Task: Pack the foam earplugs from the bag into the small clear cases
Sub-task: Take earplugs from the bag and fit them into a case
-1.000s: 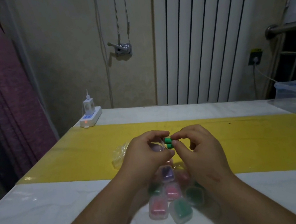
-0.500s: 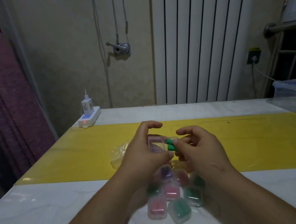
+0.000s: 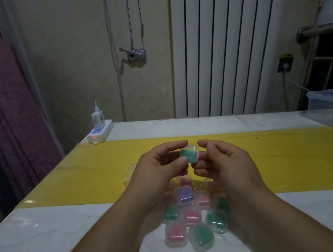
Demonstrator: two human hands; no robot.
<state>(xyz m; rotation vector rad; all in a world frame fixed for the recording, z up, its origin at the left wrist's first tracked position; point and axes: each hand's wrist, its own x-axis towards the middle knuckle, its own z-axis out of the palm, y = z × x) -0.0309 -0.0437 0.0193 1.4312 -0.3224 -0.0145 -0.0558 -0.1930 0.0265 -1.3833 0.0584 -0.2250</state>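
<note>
Two green foam earplugs (image 3: 185, 154) went from my right grip (image 3: 225, 160) into the small square clear plastic case (image 3: 190, 155). Both grips, left grip (image 3: 159, 169) included, pinch it above the white bench (image 3: 69, 233). One more packed, nearly ready for the near pile of filled cases (image 3: 191, 217).

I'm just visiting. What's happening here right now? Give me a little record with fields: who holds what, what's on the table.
Held item: small clear case, green earplugs inside
Left hand: pinches the case's left side
Right hand: pinches its right side
Case height: lifted above the table
Pile: filled cases, pink, green, purple, below the hands
Bag: clear plastic, mostly hidden behind left hand
Far corner: power strip
</note>
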